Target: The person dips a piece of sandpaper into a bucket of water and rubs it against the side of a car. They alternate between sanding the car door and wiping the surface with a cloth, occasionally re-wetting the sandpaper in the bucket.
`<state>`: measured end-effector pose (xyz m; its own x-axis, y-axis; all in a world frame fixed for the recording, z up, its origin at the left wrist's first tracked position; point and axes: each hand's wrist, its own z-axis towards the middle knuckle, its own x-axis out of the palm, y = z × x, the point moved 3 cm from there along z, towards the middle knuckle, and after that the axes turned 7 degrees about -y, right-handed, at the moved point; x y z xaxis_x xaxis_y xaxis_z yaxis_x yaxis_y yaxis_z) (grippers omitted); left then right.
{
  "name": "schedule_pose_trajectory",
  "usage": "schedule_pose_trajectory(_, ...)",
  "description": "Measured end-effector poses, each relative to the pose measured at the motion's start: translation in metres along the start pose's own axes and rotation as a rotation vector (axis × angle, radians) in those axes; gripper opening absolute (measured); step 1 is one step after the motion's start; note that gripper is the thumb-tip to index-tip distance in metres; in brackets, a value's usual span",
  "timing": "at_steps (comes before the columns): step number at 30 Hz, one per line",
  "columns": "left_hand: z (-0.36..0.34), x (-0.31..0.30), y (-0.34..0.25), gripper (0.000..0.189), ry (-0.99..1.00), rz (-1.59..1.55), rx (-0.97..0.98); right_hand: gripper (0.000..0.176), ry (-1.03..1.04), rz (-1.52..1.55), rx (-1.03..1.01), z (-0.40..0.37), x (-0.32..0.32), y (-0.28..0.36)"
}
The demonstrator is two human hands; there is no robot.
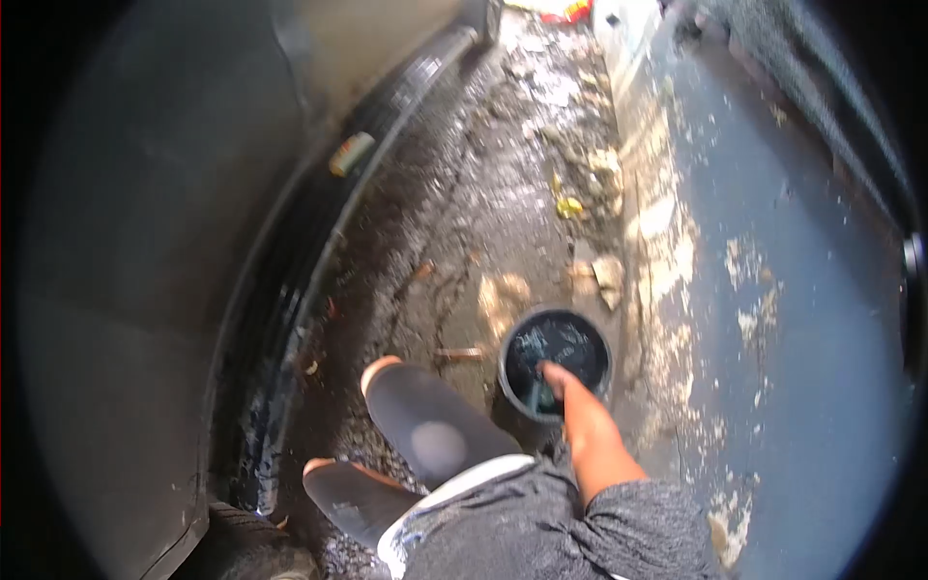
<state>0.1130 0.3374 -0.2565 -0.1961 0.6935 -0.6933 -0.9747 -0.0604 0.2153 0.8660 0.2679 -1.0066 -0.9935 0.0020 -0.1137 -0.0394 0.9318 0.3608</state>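
Note:
My right hand (554, 376) reaches down into a dark round bucket (606, 379) of water that stands on the wet ground beside the wall. Its fingers dip into the water (572, 340), so I cannot see whether they are closed on anything. A pale teal patch (543, 394) shows in the water just below the hand, too blurred to name. My left hand is out of view.
On the left runs a vehicle's side with a black side step (290, 290); a small can-like container (351, 155) lies on it. A tyre (246, 546) shows below. A peeling blue wall (802, 319) stands right. Leaves and a yellow scrap (569, 207) litter the ground.

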Motion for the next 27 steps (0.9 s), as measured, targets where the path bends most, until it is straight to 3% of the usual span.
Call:
schedule_pose_trajectory(1,0.002,0.005,0.001,0.045,0.011,-0.002,-0.002,0.054,0.038,0.02,0.137,-0.052,-0.006,0.025)
schedule_pose_trajectory(2,0.003,0.009,0.0,0.045,0.019,-0.003,0.0,0.045,0.236,0.227,0.14,-0.077,-0.007,0.039)
schedule_pose_trajectory(6,0.004,0.011,0.005,0.044,0.027,0.005,-0.011,0.036,0.429,0.457,0.126,-0.116,-0.023,0.064)
schedule_pose_trajectory(10,0.001,0.012,0.006,0.044,0.025,0.002,-0.018,0.041,0.309,0.541,0.135,-0.122,-0.047,0.075)
schedule_pose_trajectory(15,0.0,0.015,0.006,0.043,0.026,0.0,-0.022,0.049,0.332,0.486,-0.036,-0.13,-0.07,0.093)
schedule_pose_trajectory(18,0.002,0.023,0.002,0.043,0.027,-0.012,-0.012,0.04,0.357,0.575,-0.101,-0.168,-0.076,0.119)
schedule_pose_trajectory(24,-0.002,0.024,0.0,0.043,0.028,-0.016,-0.023,0.033,0.474,0.299,-0.058,-0.15,-0.077,0.111)
schedule_pose_trajectory(26,-0.001,0.021,-0.001,0.042,0.026,-0.017,-0.018,0.033,0.01,-0.239,-0.196,-0.161,-0.08,0.112)
schedule_pose_trajectory(27,-0.004,0.019,-0.001,0.042,0.026,-0.019,-0.017,0.04,-0.077,-0.369,-0.235,-0.162,-0.078,0.112)
